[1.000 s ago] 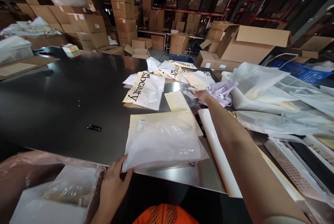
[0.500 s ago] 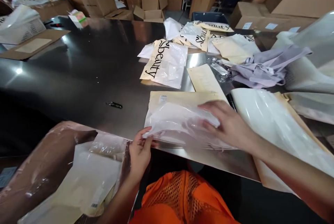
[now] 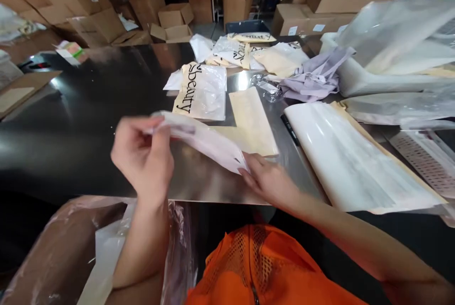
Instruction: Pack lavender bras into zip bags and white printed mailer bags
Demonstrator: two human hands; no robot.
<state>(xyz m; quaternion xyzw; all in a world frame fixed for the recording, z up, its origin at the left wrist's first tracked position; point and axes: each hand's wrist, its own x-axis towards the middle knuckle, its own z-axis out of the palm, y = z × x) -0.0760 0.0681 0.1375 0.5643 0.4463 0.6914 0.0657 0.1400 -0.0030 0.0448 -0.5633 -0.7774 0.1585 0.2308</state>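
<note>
Two ends of a white packet (image 3: 209,143) are being pinched by the closed left hand (image 3: 144,158) and right hand (image 3: 273,181); beneath, a dark table (image 3: 81,158) is gleaming, cardboard boxes (image 3: 90,9) standing beyond.

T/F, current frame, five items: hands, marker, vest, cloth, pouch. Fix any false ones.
1. The left hand and right hand both hold the white package. True.
2. A black marker lies left of the glossy white stack. True.
3. No orange clothing is visible. False: an orange vest shows at the bottom.
4. The right hand grips crumpled cloth. False: the lavender cloth lies apart, farther away.
5. A lettered pouch lies beyond the white package. True.
</note>
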